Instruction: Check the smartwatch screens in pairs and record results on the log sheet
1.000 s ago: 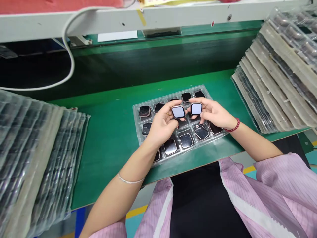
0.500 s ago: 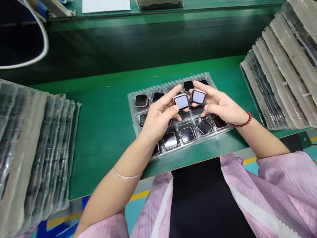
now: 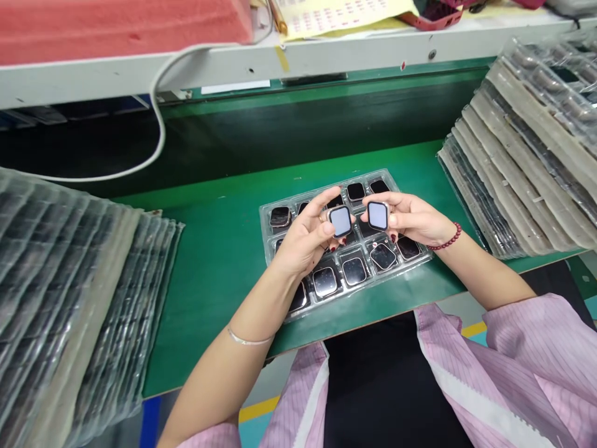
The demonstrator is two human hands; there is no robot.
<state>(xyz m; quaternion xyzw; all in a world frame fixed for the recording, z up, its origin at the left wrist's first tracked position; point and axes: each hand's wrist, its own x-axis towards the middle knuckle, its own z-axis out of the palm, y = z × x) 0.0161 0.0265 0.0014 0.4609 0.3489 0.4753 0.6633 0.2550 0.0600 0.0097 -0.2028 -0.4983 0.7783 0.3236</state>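
Note:
My left hand (image 3: pixel 305 239) grips a smartwatch without a strap (image 3: pixel 340 222), its screen lit pale white. A second strapless smartwatch (image 3: pixel 377 215), also lit, is pinched between the thumb and fingers of my right hand (image 3: pixel 413 218). Both screens face up toward me, side by side with a small gap. Below them lies a clear plastic tray (image 3: pixel 342 303) with compartments, holding several dark-screened watches such as the front one (image 3: pixel 354 271). One watch (image 3: pixel 383 256) sits turned askew in its compartment. My hands hide part of the tray's middle.
The tray lies on a green bench top (image 3: pixel 209 267). Stacked plastic trays lean at the left (image 3: pixel 88 298) and at the right (image 3: pixel 504 168). A white cable (image 3: pixel 161 124) hangs below a shelf (image 3: pixel 364 53) bearing a red block (image 3: pixel 116 31) and a yellow paper (image 3: pixel 345 15).
The view has tilted up, bringing the shelf into sight. Both watches stay in my hands; they have turned slightly and moved a little farther apart.

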